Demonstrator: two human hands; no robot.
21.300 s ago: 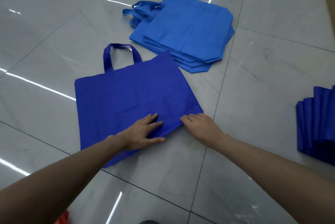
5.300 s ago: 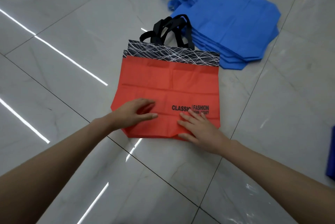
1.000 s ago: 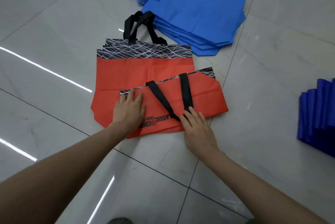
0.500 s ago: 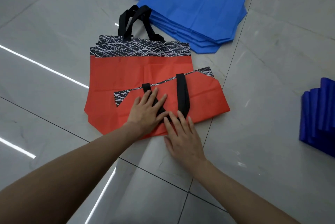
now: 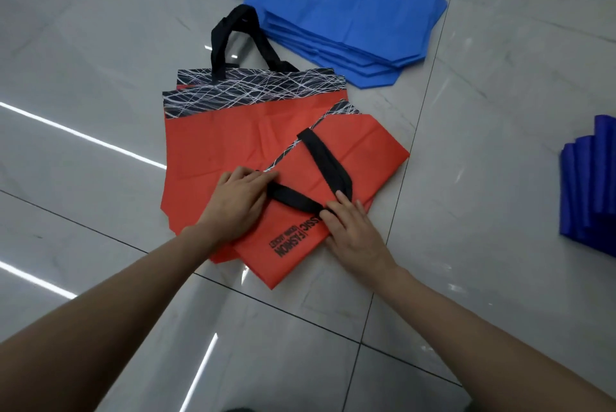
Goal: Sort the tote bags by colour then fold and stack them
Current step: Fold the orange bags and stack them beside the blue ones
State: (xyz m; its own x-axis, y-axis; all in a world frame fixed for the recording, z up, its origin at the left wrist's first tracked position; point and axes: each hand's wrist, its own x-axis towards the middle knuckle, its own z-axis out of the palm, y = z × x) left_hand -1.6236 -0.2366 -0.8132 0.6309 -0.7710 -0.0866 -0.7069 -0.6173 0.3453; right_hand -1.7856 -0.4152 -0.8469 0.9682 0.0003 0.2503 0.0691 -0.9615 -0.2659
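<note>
Head view, looking down at the floor: the right hand pinches the black strap at its bend, thumb on the near side and forefinger over the top. The left hand has its fingers curled over the patterned top edge of the folded red bag, right where the strap's other end is sewn on. So both hands are closed on the same bag, one on cloth and one on strap.

That bag is doubled over once, lettering up, and lies askew on top of a flat red bag, whose own black handles point away from the person. The two overlap but their edges do not line up.

Further off, the light blue bags sit in a loose pile just beyond the red ones. The dark blue bags, already folded, stand in a row well apart at the right edge. All of it rests on the pale tiled floor.

To my eye the sorting is done for the blues, and the red pile is at the folding step. The strap loop lies outside the fold and looks due to be tucked flat. The next move would want the strap laid inside the bag's outline, then a second fold pressed down without dragging the bag beneath.
</note>
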